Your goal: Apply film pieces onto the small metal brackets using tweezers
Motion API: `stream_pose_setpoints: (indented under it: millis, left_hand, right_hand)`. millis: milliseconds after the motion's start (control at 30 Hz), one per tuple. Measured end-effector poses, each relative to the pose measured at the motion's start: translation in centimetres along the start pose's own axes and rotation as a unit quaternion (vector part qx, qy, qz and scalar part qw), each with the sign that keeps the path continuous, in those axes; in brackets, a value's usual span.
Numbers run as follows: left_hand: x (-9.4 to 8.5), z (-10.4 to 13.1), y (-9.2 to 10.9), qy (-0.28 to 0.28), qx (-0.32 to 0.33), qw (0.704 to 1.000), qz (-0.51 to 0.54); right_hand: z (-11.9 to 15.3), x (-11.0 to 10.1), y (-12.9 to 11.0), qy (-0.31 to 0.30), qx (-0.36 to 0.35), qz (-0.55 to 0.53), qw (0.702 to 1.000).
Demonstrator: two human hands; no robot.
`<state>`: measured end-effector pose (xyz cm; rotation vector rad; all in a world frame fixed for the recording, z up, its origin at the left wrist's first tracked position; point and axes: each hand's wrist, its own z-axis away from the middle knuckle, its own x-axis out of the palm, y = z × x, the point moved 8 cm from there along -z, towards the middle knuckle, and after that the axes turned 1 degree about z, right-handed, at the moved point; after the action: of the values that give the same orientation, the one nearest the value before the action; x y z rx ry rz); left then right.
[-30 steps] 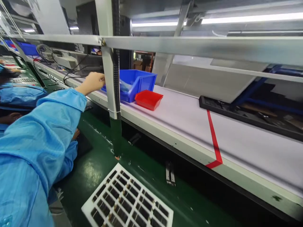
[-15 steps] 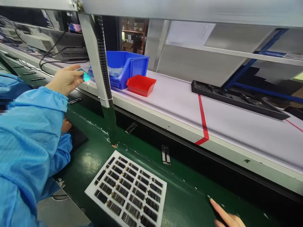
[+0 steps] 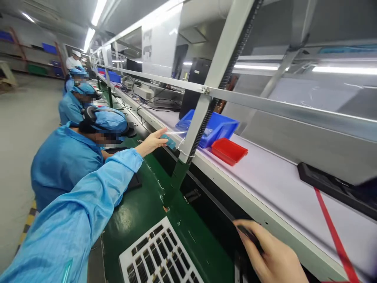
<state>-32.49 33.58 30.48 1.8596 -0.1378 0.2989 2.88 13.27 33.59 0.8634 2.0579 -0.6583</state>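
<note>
Bluish film point(image 3: 170, 143) in left hand point(image 3: 150, 144), dark tool point(image 3: 251, 237) in right hand point(image 3: 273, 253)

Head view: pinched between fingertips, the film juts toward the post point(image 3: 196, 125) (its long axis is too blurred to tell). The right hand grips the slim tool, slanting from upper left to lower right. Clear plastic point(image 3: 207, 132) lies in the blue bin point(image 3: 225, 129), beside a red bin point(image 3: 228, 151). On the green worktop point(image 3: 126, 220), a white tray point(image 3: 125, 256) holds dark parts point(image 3: 149, 260) in its compartments.
</note>
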Motion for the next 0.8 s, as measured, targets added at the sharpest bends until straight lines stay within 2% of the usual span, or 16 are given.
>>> stream_pose_setpoints:
  millis: [67,133,267,367,433,567,800]
  left_hand:
    - [0.0,0.4,-0.1,-0.015,-0.004,1.000,0.010]
    - [0.1,0.9,-0.4,-0.026,-0.007,0.999,0.018]
    - [1.3,1.6,-1.2,-0.038,-0.008,0.999,0.029]
    - [2.4,1.9,-1.7,-0.037,0.006,0.999,0.036]
    - [2.8,2.0,-2.0,-0.027,0.019,0.999,0.035]
    - [2.4,2.2,-2.3,-0.003,0.043,0.999,0.022]
    - [1.2,2.2,-2.5,0.010,0.051,0.998,-0.030]
  right_hand:
    - [-4.6,1.3,-1.4,-0.012,-0.030,0.031,0.999]
    - [-8.3,3.5,-2.5,-0.025,-0.040,0.042,0.998]
    - [-13.3,8.4,-2.6,0.002,0.026,-0.020,0.999]
    - [-15.3,11.4,-2.5,0.026,0.064,-0.065,0.995]
    - [-16.2,12.5,-2.5,0.044,0.074,-0.080,0.993]
    - [-17.9,13.3,-2.9,0.074,0.072,-0.111,0.988]
    - [-20.1,14.6,-3.7,0.081,0.065,-0.114,0.988]
